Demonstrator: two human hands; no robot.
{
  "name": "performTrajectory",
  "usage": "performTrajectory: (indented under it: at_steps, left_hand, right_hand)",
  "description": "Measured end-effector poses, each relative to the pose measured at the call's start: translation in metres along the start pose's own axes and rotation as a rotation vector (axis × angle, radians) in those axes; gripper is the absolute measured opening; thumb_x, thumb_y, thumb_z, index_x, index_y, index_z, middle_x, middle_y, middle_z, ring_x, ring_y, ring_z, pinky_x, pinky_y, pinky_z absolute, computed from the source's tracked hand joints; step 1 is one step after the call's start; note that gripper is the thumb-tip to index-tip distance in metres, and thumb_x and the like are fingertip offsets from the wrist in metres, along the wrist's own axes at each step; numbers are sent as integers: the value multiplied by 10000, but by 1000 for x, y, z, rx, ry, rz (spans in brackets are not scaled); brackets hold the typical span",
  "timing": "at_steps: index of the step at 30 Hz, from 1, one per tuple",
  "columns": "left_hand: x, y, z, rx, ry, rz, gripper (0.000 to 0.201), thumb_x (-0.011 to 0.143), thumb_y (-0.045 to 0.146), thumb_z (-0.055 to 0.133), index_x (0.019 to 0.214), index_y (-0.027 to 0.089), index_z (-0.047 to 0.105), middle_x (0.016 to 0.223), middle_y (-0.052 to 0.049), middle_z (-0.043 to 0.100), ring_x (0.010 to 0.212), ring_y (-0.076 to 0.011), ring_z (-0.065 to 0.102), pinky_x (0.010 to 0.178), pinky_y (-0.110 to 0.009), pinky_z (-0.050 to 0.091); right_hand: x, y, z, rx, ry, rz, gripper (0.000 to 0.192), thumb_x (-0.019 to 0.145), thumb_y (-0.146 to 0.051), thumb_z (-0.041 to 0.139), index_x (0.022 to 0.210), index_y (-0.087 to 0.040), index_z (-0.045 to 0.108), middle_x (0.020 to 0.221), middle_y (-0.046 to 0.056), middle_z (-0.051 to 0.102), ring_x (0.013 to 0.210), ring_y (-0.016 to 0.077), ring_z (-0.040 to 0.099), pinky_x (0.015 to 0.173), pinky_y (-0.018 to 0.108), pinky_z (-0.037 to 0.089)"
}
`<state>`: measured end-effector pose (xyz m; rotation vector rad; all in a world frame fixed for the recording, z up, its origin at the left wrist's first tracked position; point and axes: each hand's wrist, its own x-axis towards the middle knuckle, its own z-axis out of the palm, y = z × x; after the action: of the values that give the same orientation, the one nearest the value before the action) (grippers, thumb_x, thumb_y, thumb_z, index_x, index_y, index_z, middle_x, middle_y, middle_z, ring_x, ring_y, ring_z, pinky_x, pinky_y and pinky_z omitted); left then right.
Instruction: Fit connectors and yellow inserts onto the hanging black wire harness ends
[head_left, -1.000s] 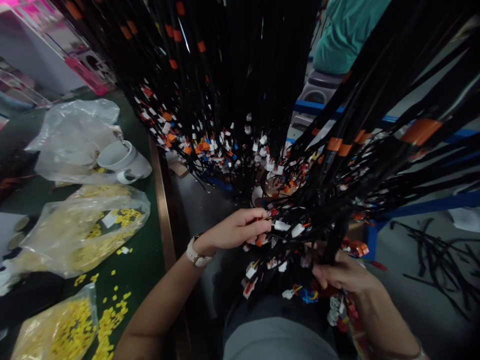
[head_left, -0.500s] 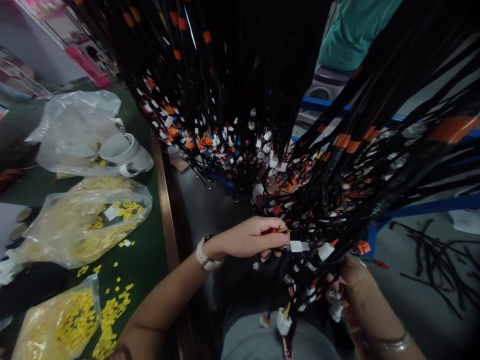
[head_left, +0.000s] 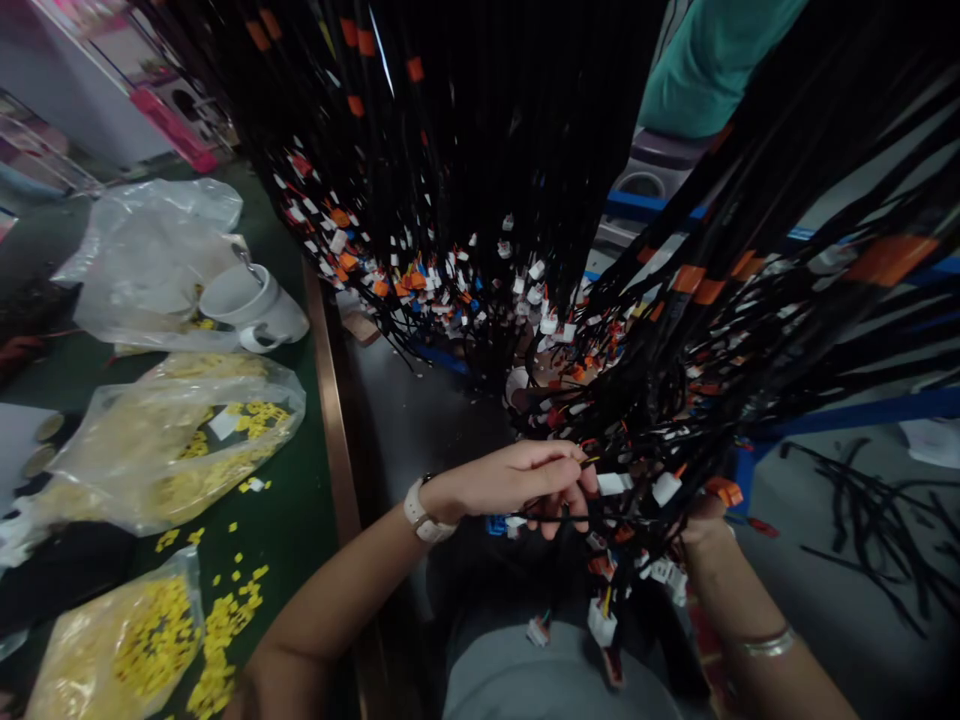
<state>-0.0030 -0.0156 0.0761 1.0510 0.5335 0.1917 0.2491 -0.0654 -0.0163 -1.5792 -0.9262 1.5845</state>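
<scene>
My left hand (head_left: 536,482), with a white watch on its wrist, is closed on the thin wires of a black wire harness (head_left: 660,390). A blue connector (head_left: 495,524) pokes out just below its fingers, on a black cable running to the right. Beside the fingertips sits a white connector (head_left: 615,484). My right hand (head_left: 703,522) wraps round the harness's branches from the right, its fingers mostly hidden behind them. An orange connector (head_left: 724,490) lies against that hand. Below both hands dangle another white connector (head_left: 602,622) and several more ends.
More black harnesses (head_left: 465,150) hang ahead in a dense curtain. On the green table (head_left: 281,560) at left lie plastic bags (head_left: 180,450) of small yellow parts and a white cup (head_left: 255,305). Blue frame bars (head_left: 862,415) and cut black tubes (head_left: 870,530) are at right. A person in teal (head_left: 705,70) sits beyond.
My left hand has shifted slightly right and its fingers have curled in more. The blue connector has come into view below it. The dangling white connector has swung right and a little up.
</scene>
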Motion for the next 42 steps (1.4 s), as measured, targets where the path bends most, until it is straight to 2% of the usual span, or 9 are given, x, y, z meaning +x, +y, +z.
performTrajectory:
  at_steps: [3, 8, 13, 16, 19, 23, 30, 36, 42]
  left_hand:
    - [3, -5, -5, -165, -61, -49, 366, 875, 502, 400, 939, 152, 487, 799, -75, 636, 489, -72, 534, 475, -196, 399]
    - [5, -12, -15, -432, -158, -95, 403, 859, 528, 408, 987, 155, 492, 820, -112, 671, 566, -165, 634, 521, -262, 467]
    - [7, -15, -21, -530, -160, -126, 443, 888, 512, 339, 1051, 141, 515, 889, -150, 685, 696, -225, 675, 601, -322, 497]
    - [6, -16, -22, -560, -127, -129, 416, 896, 466, 362, 1098, 139, 520, 920, -159, 687, 736, -233, 679, 614, -321, 503]
    - [6, -16, -23, -586, -94, -111, 381, 901, 413, 385, 1129, 142, 526, 910, -136, 689, 755, -245, 682, 646, -352, 514]
    - [8, -17, -25, -595, -71, -99, 356, 893, 372, 424, 1137, 139, 536, 891, -121, 688, 766, -256, 685, 648, -354, 518]
    - [7, -18, -24, -559, -2, -69, 275, 850, 294, 542, 1083, 150, 539, 906, -124, 686, 763, -232, 683, 632, -334, 530]
    - [8, -17, -25, -479, 71, -72, 376, 767, 221, 658, 1110, 159, 517, 932, -106, 676, 719, -190, 680, 595, -282, 532]
    - [12, -19, -25, -404, 141, -53, 385, 746, 188, 669, 1101, 162, 524, 911, -59, 651, 673, -137, 669, 571, -226, 517]
  right_hand:
    - [3, 9, -2, 38, -60, 53, 617, 411, -828, 560, 418, -220, 452, 306, 27, 465, 236, 121, 329, 265, 248, 227]
    - [6, 23, -1, 102, -104, 46, 634, 457, -828, 564, 495, -199, 498, 324, -14, 429, 286, 55, 223, 325, 215, 160]
    - [4, 6, 11, 111, -179, -41, 572, 556, -754, 605, 546, -186, 532, 364, -32, 412, 331, 58, 232, 352, 228, 179]
    - [2, -3, 20, 138, -129, -81, 518, 596, -691, 640, 583, -185, 530, 422, -22, 475, 338, 61, 265, 347, 223, 172]
    - [2, -6, 28, 187, -35, -112, 443, 643, -610, 668, 620, -190, 529, 480, -13, 528, 364, 72, 332, 352, 215, 212]
    - [3, -4, 35, 214, 15, -140, 405, 680, -571, 663, 625, -189, 541, 521, -10, 551, 378, 69, 351, 377, 219, 262]
    - [3, -3, 39, 209, 50, -197, 357, 727, -523, 646, 639, -190, 551, 552, -11, 559, 394, 74, 362, 403, 227, 300]
    - [4, -2, 38, 183, 47, -194, 357, 747, -519, 627, 636, -193, 534, 542, -13, 557, 406, 79, 375, 434, 234, 326]
    - [5, -1, 39, 194, 47, -202, 340, 757, -506, 625, 651, -194, 544, 567, -9, 569, 418, 80, 373, 440, 235, 325]
